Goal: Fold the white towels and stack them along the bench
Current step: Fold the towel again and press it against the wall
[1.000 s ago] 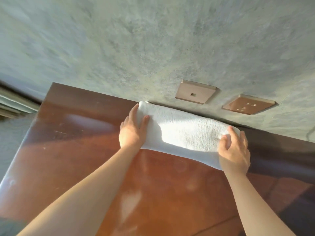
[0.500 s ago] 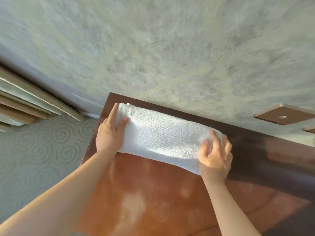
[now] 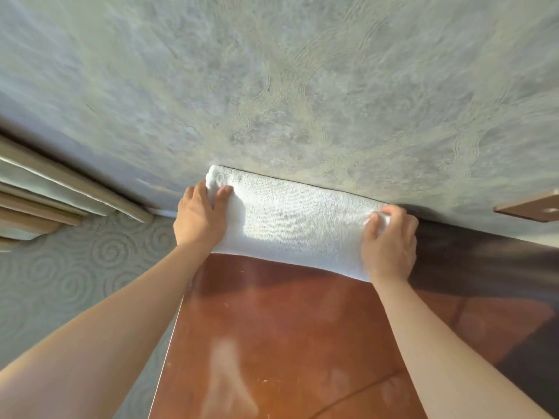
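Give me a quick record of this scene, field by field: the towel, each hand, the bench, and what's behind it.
towel: white folded towel, lying at the bench's far left corner against the wall
left hand: left hand grips the towel's left end
right hand: right hand grips its right end
bench: glossy brown bench
behind: textured grey wall

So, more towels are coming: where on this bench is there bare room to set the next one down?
The towel fills the bench's far left corner against the wall, with the left hand and right hand gripping its ends. The bench top is bare in front of the towel, between the forearms, and to the right of the right hand along the wall, in shadow.
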